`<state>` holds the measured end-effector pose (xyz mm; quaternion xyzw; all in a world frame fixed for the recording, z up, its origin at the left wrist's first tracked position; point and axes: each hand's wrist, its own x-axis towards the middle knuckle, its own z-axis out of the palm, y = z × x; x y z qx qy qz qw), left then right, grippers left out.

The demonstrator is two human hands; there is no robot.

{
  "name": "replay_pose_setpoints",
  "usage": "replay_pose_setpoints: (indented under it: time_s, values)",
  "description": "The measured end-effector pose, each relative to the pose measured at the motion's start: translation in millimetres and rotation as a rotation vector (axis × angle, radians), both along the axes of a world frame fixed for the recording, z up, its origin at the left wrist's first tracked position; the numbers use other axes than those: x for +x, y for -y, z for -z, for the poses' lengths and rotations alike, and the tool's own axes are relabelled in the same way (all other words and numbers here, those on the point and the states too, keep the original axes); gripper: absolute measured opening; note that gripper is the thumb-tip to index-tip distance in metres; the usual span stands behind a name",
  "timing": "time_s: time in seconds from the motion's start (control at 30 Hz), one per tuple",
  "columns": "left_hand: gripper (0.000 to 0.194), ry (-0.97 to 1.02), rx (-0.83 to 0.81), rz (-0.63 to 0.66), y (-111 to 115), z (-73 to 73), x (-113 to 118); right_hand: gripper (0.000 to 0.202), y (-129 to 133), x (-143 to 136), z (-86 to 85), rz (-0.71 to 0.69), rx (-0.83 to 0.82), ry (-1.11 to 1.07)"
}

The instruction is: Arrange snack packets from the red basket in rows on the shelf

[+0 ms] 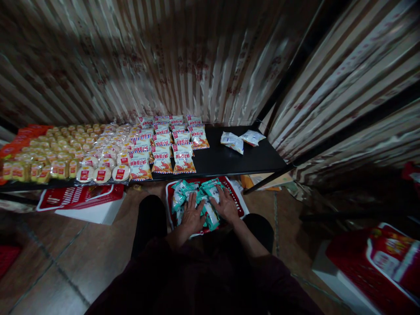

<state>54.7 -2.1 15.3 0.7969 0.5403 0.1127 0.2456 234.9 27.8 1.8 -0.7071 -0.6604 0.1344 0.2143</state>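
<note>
Between my knees stands a red basket with a white rim, filled with teal and white snack packets. My left hand lies on the packets with its fingers spread. On the right side of the pile rests my right hand, its fingers also stretched out over the packets. Neither hand is closed around a packet. Parts of the packets under both palms are hidden.
A black shelf runs across in front, bearing rows of white and orange snack bags, round wrapped cakes and yellow wrapped cakes. Two bags lie at its right end. Another red basket sits below left.
</note>
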Motion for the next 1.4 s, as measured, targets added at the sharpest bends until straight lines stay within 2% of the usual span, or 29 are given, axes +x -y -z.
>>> replay_pose_setpoints:
  time_s: [0.1,0.17,0.27,0.37,0.47,0.6,0.7,0.8,0.87,0.97,1.07,1.17,1.23,1.3,1.4]
  values:
    - [0.059,0.049,0.041,-0.029,-11.0,6.1,-1.5,0.057,-2.7,3.5,0.4,0.058,0.004,-0.070]
    - [0.065,0.096,0.057,-0.040,-18.9,8.8,-5.2,0.056,-6.9,8.2,0.4,0.098,-0.010,-0.104]
    - [0.067,0.137,0.060,-0.085,-26.5,10.4,-17.8,0.058,-10.6,15.0,1.7,0.136,-0.043,-0.142]
    - [0.063,0.145,0.061,-0.150,-24.7,12.0,-34.4,0.059,-7.9,14.9,4.8,0.163,-0.034,-0.165]
    - [0.057,0.151,0.067,-0.167,-13.9,15.6,-44.4,0.058,-2.5,5.4,6.2,0.137,0.002,-0.150]
    - [0.055,0.170,0.044,-0.147,0.8,18.3,-40.4,0.058,-0.8,-11.5,0.0,0.081,0.020,-0.080]
    - [0.051,0.199,0.059,-0.182,4.0,14.2,-32.5,0.056,-3.7,-18.6,-6.0,-0.008,-0.009,-0.044]
    - [0.055,0.204,0.141,-0.250,3.5,5.9,-25.6,0.056,-5.7,-18.8,-8.4,-0.054,-0.029,-0.036]
    - [0.055,0.174,0.205,-0.162,3.5,0.4,-20.6,0.054,-5.3,-15.7,-8.6,-0.074,-0.023,-0.039]
    - [0.047,0.084,0.228,0.050,3.8,-3.0,-10.9,0.051,-2.7,-7.5,-10.7,-0.089,0.056,-0.031]
    - [0.042,-0.003,0.186,0.072,2.0,0.0,-0.8,0.044,-3.5,3.9,-18.9,-0.128,0.186,-0.031]
    - [0.040,-0.025,0.198,0.060,-2.4,2.6,7.4,0.040,-16.2,16.6,-34.3,-0.178,0.304,-0.053]
    - [0.039,-0.016,0.217,0.064,-7.2,0.7,12.9,0.040,-33.2,24.1,-46.2,-0.147,0.368,-0.041]
    - [0.039,0.012,0.242,0.066,-15.1,-5.3,19.7,0.042,-55.2,30.3,-56.3,-0.098,0.412,-0.009]
    - [0.043,0.121,0.303,0.086,-36.7,-22.4,34.4,0.048,-90.3,38.3,-64.9,-0.022,0.438,0.025]
